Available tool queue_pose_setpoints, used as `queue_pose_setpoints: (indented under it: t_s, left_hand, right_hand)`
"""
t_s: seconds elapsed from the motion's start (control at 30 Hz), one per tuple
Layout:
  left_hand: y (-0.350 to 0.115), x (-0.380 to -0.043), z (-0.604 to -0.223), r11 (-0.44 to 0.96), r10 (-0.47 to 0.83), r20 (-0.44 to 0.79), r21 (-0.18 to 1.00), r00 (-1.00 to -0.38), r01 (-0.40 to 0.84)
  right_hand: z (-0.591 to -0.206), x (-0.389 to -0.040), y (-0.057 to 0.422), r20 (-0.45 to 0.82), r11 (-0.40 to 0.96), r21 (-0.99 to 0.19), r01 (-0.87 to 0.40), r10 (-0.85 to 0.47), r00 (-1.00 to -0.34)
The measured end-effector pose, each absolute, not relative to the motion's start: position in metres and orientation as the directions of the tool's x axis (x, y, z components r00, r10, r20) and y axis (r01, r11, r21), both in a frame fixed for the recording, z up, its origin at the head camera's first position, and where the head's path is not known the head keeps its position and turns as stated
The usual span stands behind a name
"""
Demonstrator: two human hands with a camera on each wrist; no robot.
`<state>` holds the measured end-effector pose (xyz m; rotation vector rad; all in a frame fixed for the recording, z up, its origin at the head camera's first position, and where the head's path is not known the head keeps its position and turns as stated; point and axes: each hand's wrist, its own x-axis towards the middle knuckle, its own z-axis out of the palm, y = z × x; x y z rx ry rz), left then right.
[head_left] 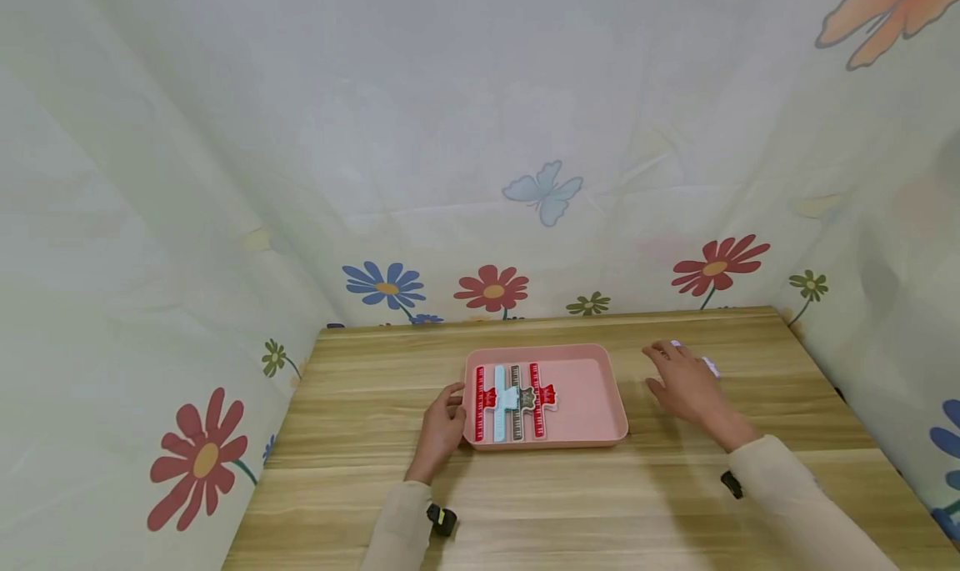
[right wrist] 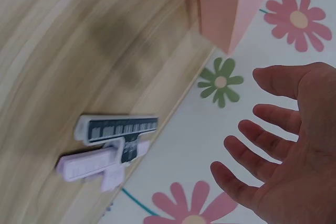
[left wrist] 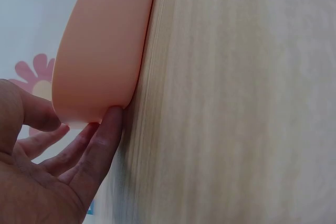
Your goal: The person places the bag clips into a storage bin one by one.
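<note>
My left hand (head_left: 441, 429) is at the left end of a pink tray (head_left: 585, 413); its fingertips (left wrist: 111, 116) touch the outside wall of the tray. Side by side in the tray's left part lie several piano-key-patterned clips: a red clip (head_left: 480, 404), a light blue clip (head_left: 500, 404), a grey-brown clip (head_left: 517, 404) and another red clip (head_left: 537, 404). Right of the tray, my right hand (head_left: 690, 388) hovers with relaxed, spread fingers and an empty palm. Near it, a black-and-white clip (right wrist: 123, 128) and a lilac clip (right wrist: 89, 163) lie close together, mostly hidden by the hand in the head view.
The tray and clips stand on a wood-grain table (head_left: 352, 413). A white curtain (head_left: 420, 137) with printed flowers and butterflies hangs behind it and at both sides. A dark wrist device (head_left: 442, 519) is at the left cuff, another (head_left: 731, 484) at the right.
</note>
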<state>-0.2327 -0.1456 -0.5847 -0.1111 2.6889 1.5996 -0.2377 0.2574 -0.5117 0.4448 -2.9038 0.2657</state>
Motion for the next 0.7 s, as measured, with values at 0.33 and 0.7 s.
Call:
queue_pose_setpoints:
  t_s: [0.33, 0.7]
  left_hand:
    - [-0.146, -0.232, -0.583, 0.469, -0.052, -0.043, 0.881, -0.998, -0.062]
    - [-0.147, -0.231, -0.583, 0.471, -0.051, -0.048, 0.880, -0.998, -0.067]
  right_hand:
    - [-0.519, -0.242, 0.279, 0.186, 0.954, -0.146, -0.262, -0.234, -0.954]
    - [-0.526, -0.245, 0.300, 0.153, 0.957, -0.100, -0.274, -0.257, -0.954]
